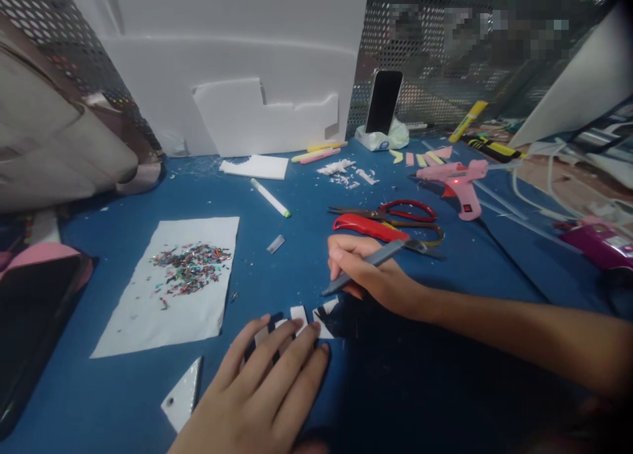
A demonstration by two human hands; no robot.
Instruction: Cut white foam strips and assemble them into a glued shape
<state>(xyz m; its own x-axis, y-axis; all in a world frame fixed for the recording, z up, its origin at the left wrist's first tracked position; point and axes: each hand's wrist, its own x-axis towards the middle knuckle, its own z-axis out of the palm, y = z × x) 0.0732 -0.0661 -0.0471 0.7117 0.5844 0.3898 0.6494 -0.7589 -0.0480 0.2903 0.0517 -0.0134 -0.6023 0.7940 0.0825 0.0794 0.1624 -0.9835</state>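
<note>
My left hand (267, 381) lies flat with its fingers spread over several small white pieces (298, 315) that have dark parts between them. My right hand (376, 272) is closed around a grey marker pen (386, 251), its tip pointing down and left. Just beneath that tip, a white piece (324, 333) bears black strokes, and my left fingertips touch its edge. Shadow hides part of its right side. A small grey cap-like piece (275, 244) rests on the blue table beyond my hands. Left of my left hand is a white triangular piece with a hole (182, 398).
Colourful scraps cover a white sheet (119, 328) on the left. Beyond my right hand are red-handled scissors (408, 210), a red cutter (368, 226) and a pink glue gun (459, 180). A green-tipped marker (271, 198) and a propped phone (384, 101) stand farther back.
</note>
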